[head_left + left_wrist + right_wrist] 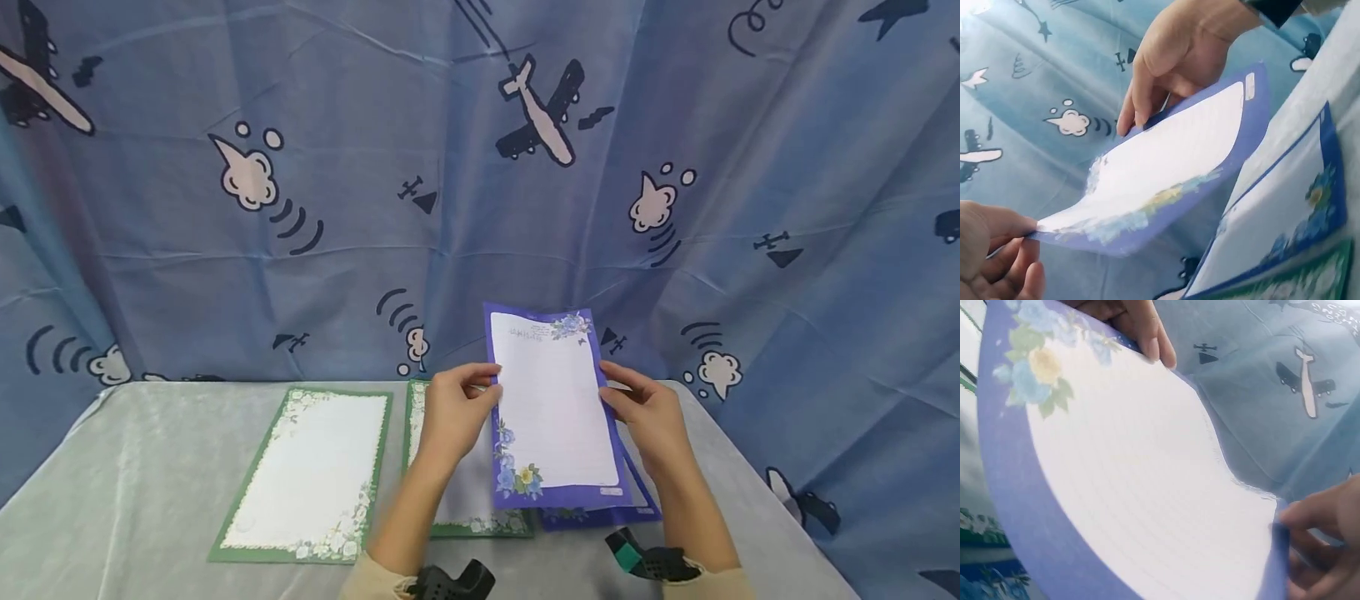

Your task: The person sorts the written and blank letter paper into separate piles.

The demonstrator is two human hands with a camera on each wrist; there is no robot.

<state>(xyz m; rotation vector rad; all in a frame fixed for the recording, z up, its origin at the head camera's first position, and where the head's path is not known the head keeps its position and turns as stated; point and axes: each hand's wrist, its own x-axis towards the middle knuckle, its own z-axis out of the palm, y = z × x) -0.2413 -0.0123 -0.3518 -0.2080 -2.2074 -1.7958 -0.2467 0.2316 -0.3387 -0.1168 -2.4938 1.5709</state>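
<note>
A sheet of stationery paper with a purple border, blue flowers and a white middle is held up above the table. My left hand pinches its left edge between thumb and fingers. On the opposite edge my right hand pinches it the same way. The left wrist view shows the raised sheet bent, its corner near the left fingers curving up. Below it lies another purple-bordered sheet, mostly covered in the head view. A green-bordered sheet lies partly behind my left hand and the raised paper.
A second green-bordered sheet with white flowers lies flat on the left of the table. Pale cloth covers the table. Behind it hangs a blue curtain printed with planes and clouds.
</note>
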